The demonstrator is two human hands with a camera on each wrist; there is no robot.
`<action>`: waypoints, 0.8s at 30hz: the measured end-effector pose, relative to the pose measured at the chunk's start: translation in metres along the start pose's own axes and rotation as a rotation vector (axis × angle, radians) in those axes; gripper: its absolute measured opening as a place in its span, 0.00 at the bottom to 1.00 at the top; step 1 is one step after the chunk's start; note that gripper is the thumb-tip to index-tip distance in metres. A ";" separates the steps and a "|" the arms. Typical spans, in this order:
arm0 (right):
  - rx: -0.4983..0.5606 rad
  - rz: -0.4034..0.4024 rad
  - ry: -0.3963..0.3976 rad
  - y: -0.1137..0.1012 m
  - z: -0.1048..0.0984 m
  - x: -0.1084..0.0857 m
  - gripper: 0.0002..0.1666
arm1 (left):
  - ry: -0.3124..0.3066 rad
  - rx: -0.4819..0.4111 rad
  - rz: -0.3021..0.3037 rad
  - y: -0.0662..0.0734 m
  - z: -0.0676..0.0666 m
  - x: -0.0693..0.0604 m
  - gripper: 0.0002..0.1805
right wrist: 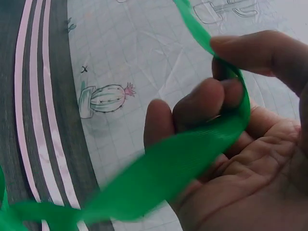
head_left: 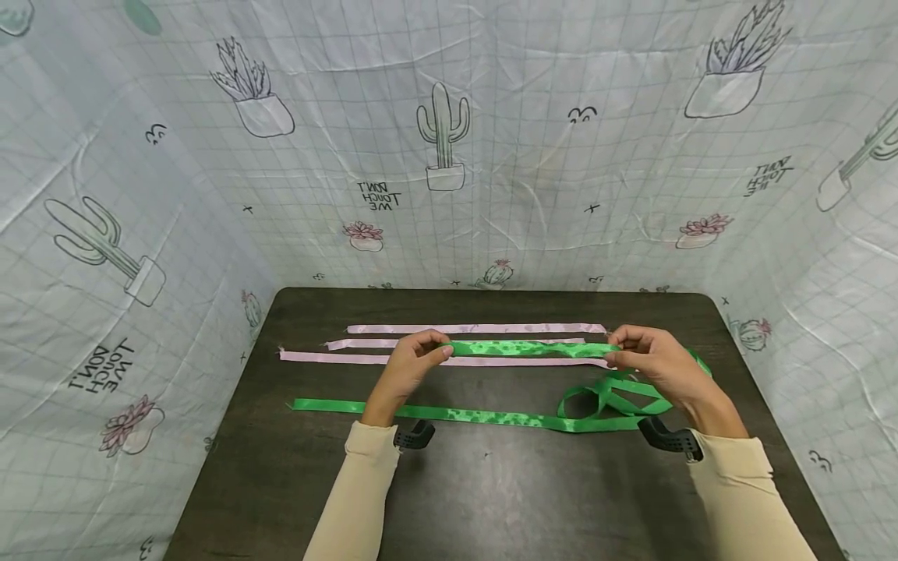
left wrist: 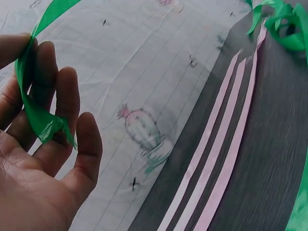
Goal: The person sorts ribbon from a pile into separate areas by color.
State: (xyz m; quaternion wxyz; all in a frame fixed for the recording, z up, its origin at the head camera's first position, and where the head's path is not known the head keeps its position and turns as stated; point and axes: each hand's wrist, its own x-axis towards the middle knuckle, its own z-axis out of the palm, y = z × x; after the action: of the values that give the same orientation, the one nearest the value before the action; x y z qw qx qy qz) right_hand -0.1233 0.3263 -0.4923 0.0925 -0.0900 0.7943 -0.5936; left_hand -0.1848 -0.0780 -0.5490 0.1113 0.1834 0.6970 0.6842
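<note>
A green ribbon (head_left: 529,349) is stretched between both hands above the dark table. The left hand (head_left: 410,368) pinches it near one end between thumb and forefinger; in the left wrist view the frayed end (left wrist: 50,129) hangs across the fingers of that hand (left wrist: 48,159). The right hand (head_left: 669,374) pinches it farther along, and in the right wrist view the rest of the ribbon (right wrist: 163,168) trails over the palm of that hand (right wrist: 240,159). On the table, looped green ribbon (head_left: 603,397) lies below the right hand, joined to or touching a straight green length (head_left: 421,413); I cannot tell which.
Several pink ribbon strips, the top one (head_left: 477,329) and the longest (head_left: 330,357) among them, lie roughly parallel toward the back of the dark table (head_left: 491,491). A cloth (head_left: 519,195) printed with cacti hangs behind the table and at both sides.
</note>
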 end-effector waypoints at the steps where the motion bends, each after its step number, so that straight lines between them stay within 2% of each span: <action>1: 0.013 -0.008 -0.005 0.002 -0.001 0.000 0.02 | 0.006 -0.003 0.001 0.001 -0.003 -0.002 0.09; 8: 0.147 -0.119 -0.084 0.009 -0.007 0.001 0.10 | 0.025 0.040 -0.009 0.005 -0.022 -0.011 0.10; 14: 0.127 -0.120 -0.131 0.006 -0.014 -0.001 0.11 | 0.043 0.063 -0.016 0.009 -0.038 -0.018 0.12; 21: 0.110 -0.130 -0.317 0.007 -0.025 -0.002 0.13 | 0.104 0.075 -0.027 0.009 -0.062 -0.031 0.13; 24: 0.108 -0.140 -0.368 0.009 -0.028 -0.002 0.12 | 0.136 0.081 -0.032 0.008 -0.072 -0.039 0.11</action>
State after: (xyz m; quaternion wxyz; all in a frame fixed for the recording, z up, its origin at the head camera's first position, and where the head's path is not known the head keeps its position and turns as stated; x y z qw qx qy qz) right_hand -0.1288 0.3551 -0.4928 0.1991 -0.2469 0.7228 -0.6140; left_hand -0.1781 -0.1596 -0.5423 0.0669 0.1297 0.7329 0.6645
